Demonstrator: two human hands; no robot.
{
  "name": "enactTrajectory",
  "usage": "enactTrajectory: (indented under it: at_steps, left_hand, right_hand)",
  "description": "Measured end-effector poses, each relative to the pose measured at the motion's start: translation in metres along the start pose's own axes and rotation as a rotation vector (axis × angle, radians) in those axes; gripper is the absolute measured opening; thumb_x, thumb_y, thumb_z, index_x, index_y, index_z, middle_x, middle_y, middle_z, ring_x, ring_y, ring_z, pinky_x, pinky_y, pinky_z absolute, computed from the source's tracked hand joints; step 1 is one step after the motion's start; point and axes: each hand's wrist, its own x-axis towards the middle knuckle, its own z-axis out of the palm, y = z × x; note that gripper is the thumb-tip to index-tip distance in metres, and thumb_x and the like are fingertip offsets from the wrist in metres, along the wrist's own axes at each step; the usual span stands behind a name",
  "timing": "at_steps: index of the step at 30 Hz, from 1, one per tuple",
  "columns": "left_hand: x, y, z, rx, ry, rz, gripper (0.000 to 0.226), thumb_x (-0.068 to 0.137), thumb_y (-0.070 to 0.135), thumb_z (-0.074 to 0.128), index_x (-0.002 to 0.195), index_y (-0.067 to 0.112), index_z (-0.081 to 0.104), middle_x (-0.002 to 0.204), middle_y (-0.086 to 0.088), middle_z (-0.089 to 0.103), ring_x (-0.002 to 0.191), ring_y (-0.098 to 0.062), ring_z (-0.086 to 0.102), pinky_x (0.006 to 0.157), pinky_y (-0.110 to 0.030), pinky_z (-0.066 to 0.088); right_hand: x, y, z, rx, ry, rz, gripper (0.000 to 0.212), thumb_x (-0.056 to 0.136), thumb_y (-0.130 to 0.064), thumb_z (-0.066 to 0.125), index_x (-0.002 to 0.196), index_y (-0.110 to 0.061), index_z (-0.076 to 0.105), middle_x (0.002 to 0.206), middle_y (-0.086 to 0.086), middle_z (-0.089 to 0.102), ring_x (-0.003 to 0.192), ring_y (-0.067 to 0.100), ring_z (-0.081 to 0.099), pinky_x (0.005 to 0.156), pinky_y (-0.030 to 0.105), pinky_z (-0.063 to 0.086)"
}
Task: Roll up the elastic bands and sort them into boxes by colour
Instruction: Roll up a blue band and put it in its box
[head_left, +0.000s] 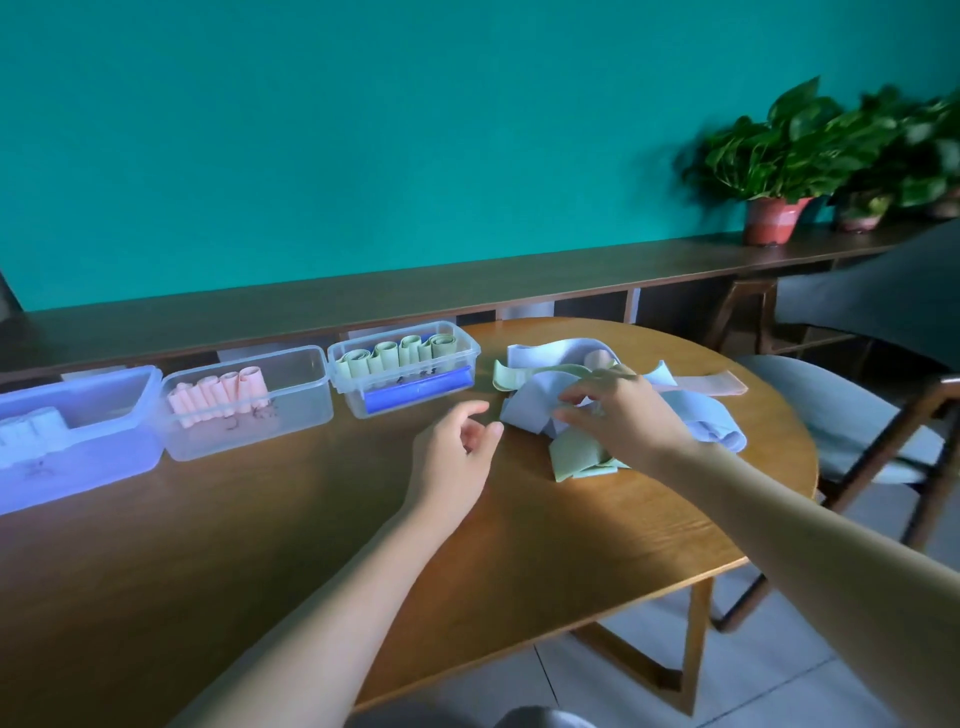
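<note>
A loose pile of elastic bands (524, 410), pale blue, green and pink, lies on the round wooden table (519, 519) at the right. My right hand (618, 415) rests on top of the pile, its fingertips pinching a pale blue band. Just left of the pile hovers my left hand (457, 452), fingers loosely curled and holding nothing. Three clear boxes stand in a row at the left: one (130, 405) with pale blue rolls, one (301, 395) with pink rolls, one (467, 348) with green rolls.
A long dark wooden shelf (363, 301) runs behind the table against a teal wall. Potted plants (779, 156) stand on its right end. A chair with a grey seat (831, 405) sits to the right of the table.
</note>
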Motion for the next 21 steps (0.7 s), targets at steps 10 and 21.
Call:
enactTrajectory:
  at_steps: [10, 21]
  left_hand:
    - [-0.006, 0.02, 0.031, -0.078, -0.069, -0.015, 0.031, 0.09, 0.03, 0.073, 0.12, 0.028, 0.07, 0.097, 0.012, 0.07, 0.089, -0.002, 0.063, 0.073, -0.005, 0.043]
    - [0.01, 0.045, 0.048, -0.047, 0.024, -0.038, 0.049, 0.094, 0.034, 0.068, 0.14, 0.032, 0.053, 0.134, 0.007, 0.057, 0.12, -0.014, 0.052, 0.104, -0.034, 0.046]
  right_hand:
    - [-0.018, 0.015, -0.011, 0.171, -0.028, 0.034, 0.021, 0.088, -0.034, 0.076, 0.105, -0.021, 0.077, 0.107, 0.003, 0.069, 0.094, 0.018, 0.055, 0.072, 0.023, 0.045]
    - [-0.021, 0.022, -0.016, 0.313, -0.012, 0.04, 0.007, 0.091, -0.022, 0.074, 0.092, -0.025, 0.08, 0.094, -0.01, 0.075, 0.086, -0.007, 0.06, 0.08, 0.025, 0.048]
